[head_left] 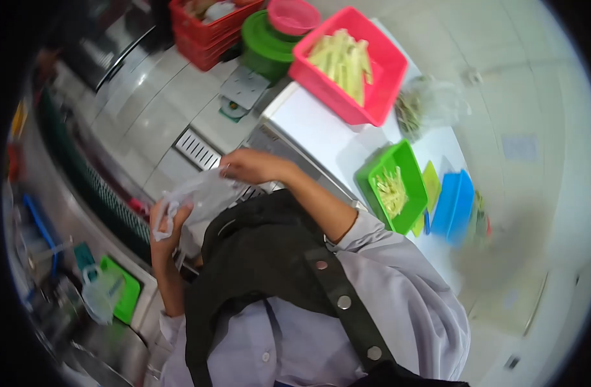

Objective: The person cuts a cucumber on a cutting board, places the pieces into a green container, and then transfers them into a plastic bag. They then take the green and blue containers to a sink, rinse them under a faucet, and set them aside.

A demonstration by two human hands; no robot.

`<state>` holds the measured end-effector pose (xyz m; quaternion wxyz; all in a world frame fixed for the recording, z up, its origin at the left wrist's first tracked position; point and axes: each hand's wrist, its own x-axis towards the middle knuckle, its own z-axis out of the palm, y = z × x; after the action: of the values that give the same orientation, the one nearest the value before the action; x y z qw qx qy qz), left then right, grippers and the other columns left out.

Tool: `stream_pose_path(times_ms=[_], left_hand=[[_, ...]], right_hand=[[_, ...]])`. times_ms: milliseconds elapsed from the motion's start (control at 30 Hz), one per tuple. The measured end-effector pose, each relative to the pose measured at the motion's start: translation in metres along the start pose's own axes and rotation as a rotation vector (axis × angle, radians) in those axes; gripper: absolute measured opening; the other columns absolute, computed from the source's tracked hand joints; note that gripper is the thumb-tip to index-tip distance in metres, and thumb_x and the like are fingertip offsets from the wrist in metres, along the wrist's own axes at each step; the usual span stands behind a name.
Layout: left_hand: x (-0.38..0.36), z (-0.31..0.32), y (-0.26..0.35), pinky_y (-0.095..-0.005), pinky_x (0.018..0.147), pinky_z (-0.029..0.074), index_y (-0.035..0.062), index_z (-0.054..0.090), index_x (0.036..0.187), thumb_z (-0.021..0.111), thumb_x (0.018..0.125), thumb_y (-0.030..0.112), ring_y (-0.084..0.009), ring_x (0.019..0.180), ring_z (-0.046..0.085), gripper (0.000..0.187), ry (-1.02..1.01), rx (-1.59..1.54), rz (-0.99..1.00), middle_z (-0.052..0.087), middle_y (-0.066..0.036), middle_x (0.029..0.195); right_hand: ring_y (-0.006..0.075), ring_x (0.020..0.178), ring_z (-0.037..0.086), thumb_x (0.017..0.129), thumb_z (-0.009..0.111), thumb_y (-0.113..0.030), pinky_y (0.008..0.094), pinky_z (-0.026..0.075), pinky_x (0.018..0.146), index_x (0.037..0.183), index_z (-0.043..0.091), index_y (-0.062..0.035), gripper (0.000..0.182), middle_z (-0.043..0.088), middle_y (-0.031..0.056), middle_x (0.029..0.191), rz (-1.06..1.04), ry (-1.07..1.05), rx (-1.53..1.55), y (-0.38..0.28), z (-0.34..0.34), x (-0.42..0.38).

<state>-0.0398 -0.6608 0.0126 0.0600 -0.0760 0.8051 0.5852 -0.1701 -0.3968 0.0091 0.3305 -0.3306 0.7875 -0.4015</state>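
Note:
A thin, whitish plastic bag (208, 191) stretches between my two hands in front of the dark apron. My left hand (168, 229) is closed around one side of it, with a white loop of the bag lying over the fingers. On the other side, my right hand (255, 166) pinches the bag's edge between bent fingers. Whether anything lies inside the bag is hard to make out.
To the right, a white worktop (321, 132) carries a pink basin (380, 106) of pale stalks, a green tray (405, 161) of cut strips, a blue container (455, 205) and a bagged bundle of greens (411, 109). Red crates (208, 48) stand beyond. A steel counter (118, 242) runs along the left.

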Motion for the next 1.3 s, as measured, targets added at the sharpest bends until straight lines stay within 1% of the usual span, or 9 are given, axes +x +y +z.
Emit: stream_pose_path(times_ms=[100, 267, 433, 567, 733, 1067, 1133, 1200, 1300], left_hand=[[0.011, 0.013, 0.012, -0.0323, 0.078, 0.049, -0.0029, 0.069, 0.098, 0.071, 0.085, 0.008, -0.0149, 0.084, 0.062, 0.017, -0.117, -0.399, -0.177, 0.067, -0.003, 0.088], [0.050, 0.026, -0.020, -0.0203, 0.063, 0.046, -0.0014, 0.067, 0.092, 0.067, 0.082, -0.006, -0.0077, 0.070, 0.058, 0.011, -0.107, -0.326, -0.101, 0.064, -0.001, 0.081], [0.061, 0.092, 0.005, -0.0216, 0.069, 0.047, -0.0015, 0.066, 0.099, 0.068, 0.083, -0.001, -0.0075, 0.075, 0.058, 0.016, -0.082, -0.723, -0.001, 0.062, -0.001, 0.082], [0.045, 0.154, 0.031, -0.0317, 0.088, 0.048, 0.0047, 0.055, 0.115, 0.062, 0.092, 0.013, -0.0169, 0.102, 0.059, 0.025, -0.030, -0.726, -0.029, 0.061, -0.007, 0.111], [0.043, 0.185, 0.093, -0.0271, 0.066, 0.051, -0.0010, 0.069, 0.096, 0.070, 0.087, 0.020, -0.0081, 0.071, 0.060, 0.023, -0.162, -0.512, 0.005, 0.068, -0.004, 0.087], [0.028, 0.147, 0.170, -0.0509, 0.111, 0.036, 0.0044, 0.059, 0.125, 0.053, 0.101, 0.034, -0.0258, 0.124, 0.055, 0.039, -0.105, -1.103, 0.214, 0.063, -0.011, 0.127], [0.025, 0.129, 0.161, -0.0467, 0.102, 0.047, 0.0047, 0.058, 0.117, 0.053, 0.100, 0.022, -0.0289, 0.115, 0.060, 0.025, 0.188, -1.116, 0.157, 0.063, -0.011, 0.124], [0.019, 0.124, 0.171, -0.0382, 0.092, 0.052, 0.0066, 0.056, 0.110, 0.059, 0.094, 0.010, -0.0221, 0.104, 0.063, 0.016, 0.434, -0.837, 0.181, 0.063, -0.008, 0.109], [0.004, 0.126, 0.140, -0.0309, 0.081, 0.050, 0.0089, 0.056, 0.103, 0.071, 0.087, 0.005, -0.0142, 0.089, 0.058, 0.022, 0.408, -0.516, 0.162, 0.059, -0.003, 0.095]], right_hand=[[0.0284, 0.088, 0.064, 0.097, 0.056, -0.021, 0.0378, 0.049, 0.077, 0.105, 0.064, -0.0029, 0.021, 0.066, 0.0156, 0.094, 0.136, -0.055, 0.055, -0.005, -0.006, -0.019], [0.0330, 0.098, 0.058, 0.087, 0.067, -0.014, 0.0412, 0.046, 0.085, 0.105, 0.060, -0.0071, 0.021, 0.060, 0.0127, 0.100, -0.060, 0.771, -0.296, -0.014, 0.002, -0.043], [0.0319, 0.090, 0.058, 0.082, 0.076, -0.027, 0.0394, 0.047, 0.082, 0.103, 0.058, -0.0061, 0.035, 0.058, 0.0126, 0.097, -0.255, 1.056, -0.147, -0.046, -0.001, -0.069], [0.0280, 0.089, 0.060, 0.080, 0.079, -0.034, 0.0389, 0.048, 0.077, 0.101, 0.059, -0.0044, 0.041, 0.059, 0.0103, 0.094, -0.161, 0.581, 0.142, -0.032, -0.028, -0.103], [0.0184, 0.079, 0.059, 0.082, 0.075, -0.017, 0.0330, 0.048, 0.072, 0.095, 0.061, -0.0019, 0.024, 0.061, 0.0090, 0.081, -0.108, 0.528, 0.476, -0.006, -0.040, -0.142], [0.0164, 0.058, 0.061, 0.083, 0.063, -0.006, 0.0328, 0.047, 0.051, 0.082, 0.054, -0.0011, 0.010, 0.058, 0.0095, 0.062, 0.223, 0.910, 0.738, 0.098, -0.095, -0.219], [0.0235, 0.065, 0.064, 0.084, 0.062, -0.008, 0.0371, 0.052, 0.060, 0.100, 0.056, -0.0011, 0.018, 0.061, 0.0137, 0.072, 0.269, 0.749, 0.758, 0.095, -0.106, -0.230], [0.0316, 0.082, 0.065, 0.086, 0.061, -0.010, 0.0422, 0.052, 0.074, 0.123, 0.052, -0.0007, 0.039, 0.063, 0.0199, 0.100, 0.183, 0.789, -0.029, 0.072, -0.107, -0.236], [0.0397, 0.116, 0.052, 0.085, 0.067, -0.021, 0.0460, 0.045, 0.097, 0.142, 0.039, 0.0003, 0.067, 0.051, 0.0225, 0.129, -0.160, 0.621, -0.032, 0.005, -0.117, -0.215]])
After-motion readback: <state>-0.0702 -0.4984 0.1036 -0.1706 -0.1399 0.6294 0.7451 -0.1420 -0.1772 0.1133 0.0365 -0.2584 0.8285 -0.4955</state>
